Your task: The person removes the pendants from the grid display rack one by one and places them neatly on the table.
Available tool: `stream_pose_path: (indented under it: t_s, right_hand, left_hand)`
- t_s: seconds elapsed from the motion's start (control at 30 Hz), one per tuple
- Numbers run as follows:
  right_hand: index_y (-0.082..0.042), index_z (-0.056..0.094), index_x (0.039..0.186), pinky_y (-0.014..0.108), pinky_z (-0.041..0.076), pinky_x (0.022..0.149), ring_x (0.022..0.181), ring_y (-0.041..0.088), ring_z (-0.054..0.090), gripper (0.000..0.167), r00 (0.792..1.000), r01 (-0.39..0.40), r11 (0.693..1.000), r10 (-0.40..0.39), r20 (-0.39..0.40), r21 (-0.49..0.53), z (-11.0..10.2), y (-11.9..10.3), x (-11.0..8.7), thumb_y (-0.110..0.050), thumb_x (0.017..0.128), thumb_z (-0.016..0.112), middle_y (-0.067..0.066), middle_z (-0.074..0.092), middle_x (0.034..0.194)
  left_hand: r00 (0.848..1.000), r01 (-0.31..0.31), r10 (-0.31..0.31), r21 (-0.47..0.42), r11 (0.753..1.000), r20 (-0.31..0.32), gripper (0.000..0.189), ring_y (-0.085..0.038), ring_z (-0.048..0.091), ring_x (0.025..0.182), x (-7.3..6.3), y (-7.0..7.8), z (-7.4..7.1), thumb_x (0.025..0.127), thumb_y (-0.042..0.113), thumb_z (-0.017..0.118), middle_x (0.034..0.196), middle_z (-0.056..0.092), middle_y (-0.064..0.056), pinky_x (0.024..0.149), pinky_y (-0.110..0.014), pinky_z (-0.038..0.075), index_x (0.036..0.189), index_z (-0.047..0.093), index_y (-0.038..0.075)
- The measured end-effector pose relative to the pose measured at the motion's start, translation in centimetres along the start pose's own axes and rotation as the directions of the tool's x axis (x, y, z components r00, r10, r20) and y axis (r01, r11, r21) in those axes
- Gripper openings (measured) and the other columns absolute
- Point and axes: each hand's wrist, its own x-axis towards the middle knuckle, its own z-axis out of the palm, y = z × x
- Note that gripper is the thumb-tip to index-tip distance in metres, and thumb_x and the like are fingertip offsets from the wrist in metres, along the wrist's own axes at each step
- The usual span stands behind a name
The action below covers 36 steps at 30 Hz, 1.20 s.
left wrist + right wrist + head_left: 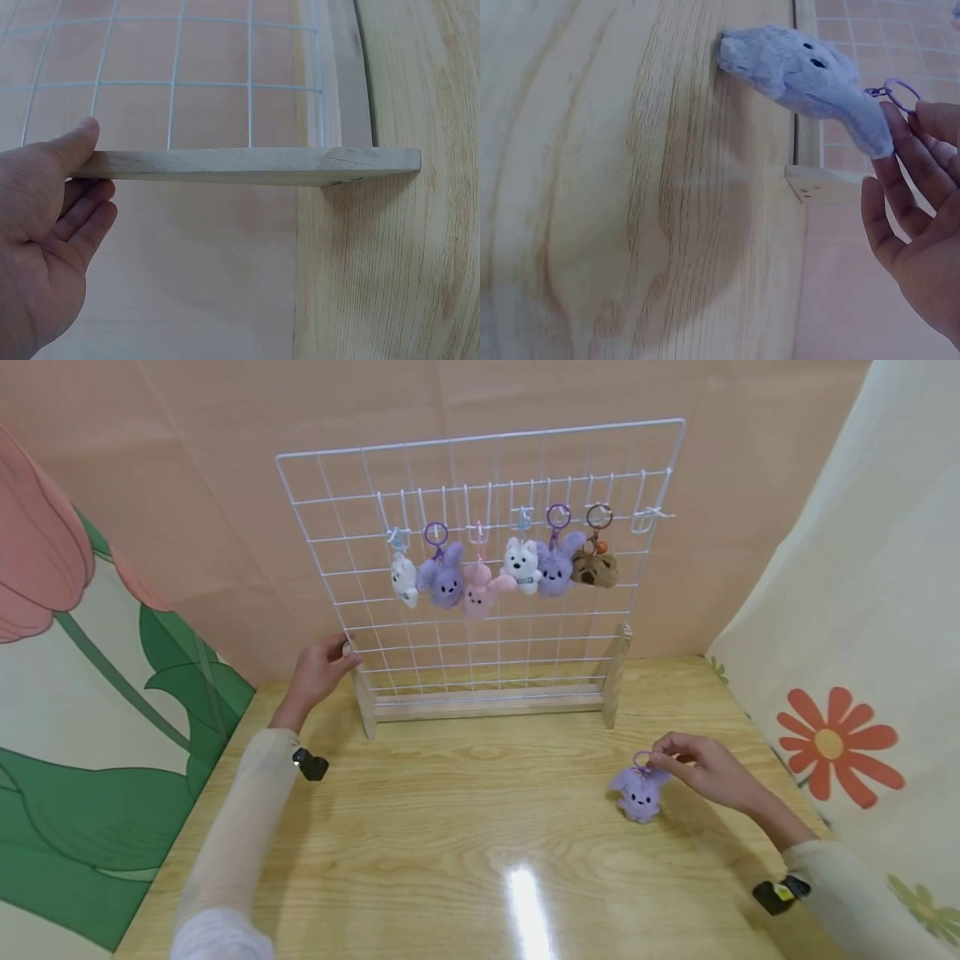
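My right hand (708, 770) pinches the purple ring of a plush bunny keychain (639, 795) at the table's right side. In the right wrist view the purple bunny (795, 71) hangs from the ring (902, 96) between thumb and fingers, its lower end close over the wood. At the rack's left side my left hand (318, 675) grips the top of the wooden upright (247, 160), thumb on one face and fingers on the other. The white wire grid rack (480, 439) carries several plush keychains on hooks: white dogs, purple bunnies (557, 568), a pink bunny (480, 593) and a brown bear (596, 568).
A bare white hook (645, 518) hangs at the grid's right end. The rack's wooden base (487, 703) stands toward the back of the wood-grain table (420, 827). Printed cloths with a tulip (33, 543) and a red flower (828, 743) flank the table.
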Motion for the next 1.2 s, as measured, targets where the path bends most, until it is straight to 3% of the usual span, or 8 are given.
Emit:
stream_pose_path:
  t_s: [0.37, 0.73, 1.03, 1.2]
  right_hand:
    - [-0.014, 0.073, 0.095, 0.023, 0.058, 0.07, 0.083, 0.002, 0.064, 0.008, 0.998, -0.056, 0.998, 0.055, -0.028, -0.043, 1.5, 1.4, 1.4, -0.017, 0.101, 0.067, -0.004, 0.074, 0.09]
    - [-0.012, 0.073, 0.095, 0.023, 0.058, 0.068, 0.079, 0.008, 0.068, 0.008, 0.998, -0.053, 0.998, 0.051, -0.042, -0.036, 2.6, 1.9, 2.1, -0.017, 0.1, 0.069, -0.003, 0.075, 0.086]
    - [-0.014, 0.079, 0.094, 0.024, 0.055, 0.064, 0.076, 0.012, 0.069, 0.012, 0.992, -0.108, 0.986, 0.099, -0.075, -0.128, 3.5, 2.7, 2.7, -0.024, 0.097, 0.073, -0.002, 0.076, 0.086]
    - [-0.01, 0.08, 0.094, 0.024, 0.052, 0.061, 0.076, 0.014, 0.068, 0.011, 0.991, -0.114, 0.979, 0.101, -0.084, -0.17, 4.0, 2.7, 3.1, -0.019, 0.095, 0.075, 0.001, 0.077, 0.086]
  left_hand:
    - [1.0, -0.005, 0.005, -0.007, 1.0, 0.003, 0.052, -0.044, 0.06, 0.125, 0.1, 0.0, 0.1, 0.099, 0.015, 0.07, 0.134, 0.061, -0.031, 0.102, -0.05, 0.053, 0.141, 0.053, -0.009]
    - [1.0, 0.003, -0.003, 0.011, 1.0, 0.0, 0.051, -0.043, 0.062, 0.123, 0.0, -0.1, 0.0, 0.099, 0.016, 0.07, 0.13, 0.064, -0.029, 0.101, -0.049, 0.054, 0.14, 0.054, -0.008]
    - [1.0, 0.008, -0.008, -0.005, 1.0, 0.019, 0.052, -0.043, 0.06, 0.125, 0.0, 0.1, -0.1, 0.099, 0.014, 0.069, 0.133, 0.062, -0.03, 0.102, -0.05, 0.053, 0.142, 0.052, -0.009]
    - [1.0, 0.014, -0.013, -0.01, 1.0, 0.017, 0.052, -0.043, 0.06, 0.125, 0.0, 0.0, -0.2, 0.099, 0.013, 0.069, 0.133, 0.062, -0.03, 0.102, -0.05, 0.054, 0.143, 0.052, -0.008]
